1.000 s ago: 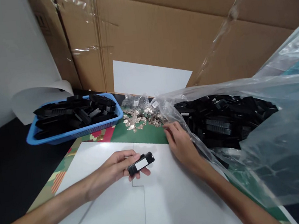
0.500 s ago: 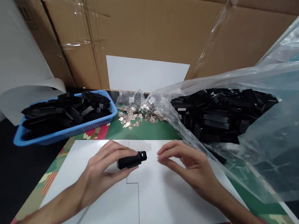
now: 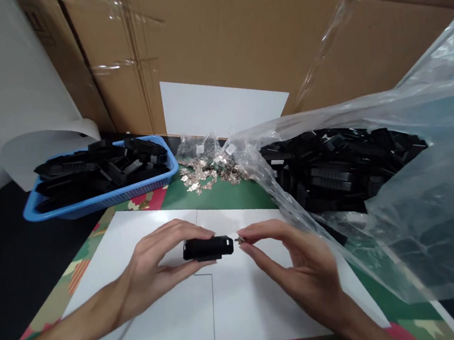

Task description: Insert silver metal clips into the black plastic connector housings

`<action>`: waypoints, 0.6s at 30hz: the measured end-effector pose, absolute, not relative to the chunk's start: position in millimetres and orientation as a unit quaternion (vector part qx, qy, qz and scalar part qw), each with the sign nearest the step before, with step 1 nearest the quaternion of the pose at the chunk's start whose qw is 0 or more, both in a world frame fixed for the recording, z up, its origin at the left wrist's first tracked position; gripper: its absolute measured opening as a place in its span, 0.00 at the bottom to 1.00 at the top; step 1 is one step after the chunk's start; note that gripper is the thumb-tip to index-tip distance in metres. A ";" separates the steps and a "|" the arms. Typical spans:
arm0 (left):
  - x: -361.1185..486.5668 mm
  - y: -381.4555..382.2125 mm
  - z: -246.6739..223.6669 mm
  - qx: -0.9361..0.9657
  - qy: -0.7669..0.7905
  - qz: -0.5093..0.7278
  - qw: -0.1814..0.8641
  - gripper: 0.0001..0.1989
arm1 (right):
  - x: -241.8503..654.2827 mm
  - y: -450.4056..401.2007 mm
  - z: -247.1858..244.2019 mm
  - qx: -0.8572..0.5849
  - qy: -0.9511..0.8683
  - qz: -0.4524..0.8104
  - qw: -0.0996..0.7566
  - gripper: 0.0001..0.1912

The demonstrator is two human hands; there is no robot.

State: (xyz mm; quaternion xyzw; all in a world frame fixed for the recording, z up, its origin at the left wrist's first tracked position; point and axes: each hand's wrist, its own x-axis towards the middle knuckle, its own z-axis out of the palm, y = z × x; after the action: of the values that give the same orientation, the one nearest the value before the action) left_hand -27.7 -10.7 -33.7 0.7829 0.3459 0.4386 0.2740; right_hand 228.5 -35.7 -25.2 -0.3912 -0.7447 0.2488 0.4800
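Note:
Between the thumb and fingers of my left hand [image 3: 161, 260] is a black plastic housing [image 3: 207, 248], held level above the white sheet [image 3: 178, 321]. Its long side faces me, and small openings show near both ends. My right hand [image 3: 297, 260] pinches a small metal piece [image 3: 240, 240] between thumb and forefinger. That piece points left, very close to the housing's right end; whether the two touch I cannot tell. Similar flat metal pieces [image 3: 197, 178] lie in a loose pile behind the hands.
At the back left stands a blue basket [image 3: 132, 191] full of black plastic parts [image 3: 105, 169]. On the right, a clear plastic bag [image 3: 413, 247] holds more black parts [image 3: 333, 175]. Cardboard [image 3: 229, 34] rises behind, with a white paper [image 3: 220, 106] against it.
My left hand has turned the housing so its long side faces me and its end sits further right. The metal piece in my right fingers now shows clearly.

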 end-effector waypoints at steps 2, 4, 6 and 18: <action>-27.3 -11.7 -33.8 0.775 0.356 0.438 0.284 0.14 | 229.9 -37.1 -23.2 -0.363 -0.776 0.197 0.476 0.18; -27.1 -11.8 -34.9 0.775 0.349 0.443 0.286 0.15 | 230.9 -37.6 -21.9 -0.329 -0.799 0.175 0.472 0.20; -27.0 -11.2 -36.1 0.779 0.333 0.449 0.283 0.16 | 231.9 -37.7 -22.2 -0.312 -0.816 0.174 0.455 0.22; -28.3 -11.0 -37.5 0.780 0.317 0.447 0.304 0.19 | 239.8 -40.0 -25.7 -0.296 -0.873 0.150 0.358 0.28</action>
State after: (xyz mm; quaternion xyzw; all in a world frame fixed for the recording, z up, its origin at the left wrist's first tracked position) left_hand -28.3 -11.0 -37.5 0.7796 0.3167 0.4465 0.3041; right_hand 239.8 -40.0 -25.7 -0.2956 -0.8728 0.1497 0.3584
